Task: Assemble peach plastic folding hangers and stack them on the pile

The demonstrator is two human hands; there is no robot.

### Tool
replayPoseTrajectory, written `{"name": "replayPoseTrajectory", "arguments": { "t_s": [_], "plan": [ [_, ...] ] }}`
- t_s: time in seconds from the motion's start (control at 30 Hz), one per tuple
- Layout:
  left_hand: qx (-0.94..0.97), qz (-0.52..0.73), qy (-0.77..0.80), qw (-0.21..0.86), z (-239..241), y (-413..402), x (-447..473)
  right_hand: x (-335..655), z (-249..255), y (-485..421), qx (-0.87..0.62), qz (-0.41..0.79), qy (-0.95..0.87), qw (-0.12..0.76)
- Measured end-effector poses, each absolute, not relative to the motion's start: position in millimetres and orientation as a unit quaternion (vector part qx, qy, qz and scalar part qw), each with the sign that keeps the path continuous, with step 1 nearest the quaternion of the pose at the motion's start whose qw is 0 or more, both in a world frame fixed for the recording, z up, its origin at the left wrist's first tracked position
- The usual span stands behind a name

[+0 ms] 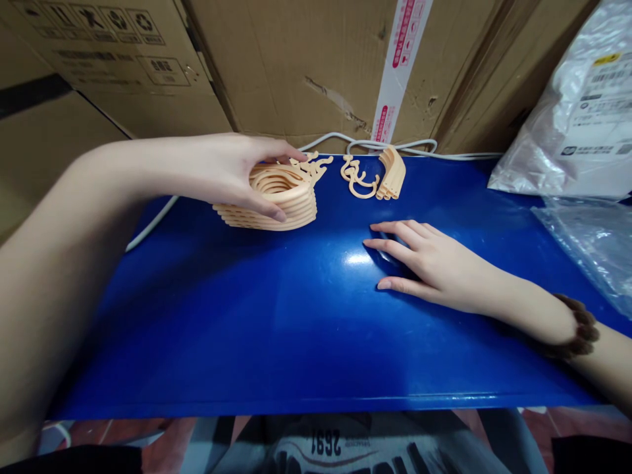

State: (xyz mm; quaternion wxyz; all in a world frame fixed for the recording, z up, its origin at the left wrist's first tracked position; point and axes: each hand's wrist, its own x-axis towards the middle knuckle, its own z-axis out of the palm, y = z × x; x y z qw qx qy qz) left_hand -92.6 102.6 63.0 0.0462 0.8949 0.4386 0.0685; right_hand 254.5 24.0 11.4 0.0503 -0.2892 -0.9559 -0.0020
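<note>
On the left, a stack of cream plastic hangers (pixel 291 209) lies near the back of the blue table (pixel 296 316). My left hand (pixel 241 171) grips the stack from above, thumb on its near side and fingers over the far side by the hooks. To the right of the stack lie loose plastic hooks (pixel 363 184). Beside these sits a small bundle of curved hanger arms (pixel 392 172). My right hand (pixel 419 260) rests palm down on the table in front of those parts, fingers spread and holding nothing.
Cardboard boxes (pixel 296 59) stand along the back edge. A white cable (pixel 326 137) runs before them and down the left side. At the right are a white shipping bag (pixel 557 125) and clear plastic film (pixel 592 243).
</note>
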Motion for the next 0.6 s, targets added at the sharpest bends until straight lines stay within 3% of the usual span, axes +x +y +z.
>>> {"name": "replayPoseTrajectory", "arguments": {
  "t_s": [0.6],
  "plan": [
    [0.913,0.063,0.403,0.005,65.9,100.9,-94.3,254.1,12.4,23.1,-0.291,0.006,-0.955,0.048]
  ]
}}
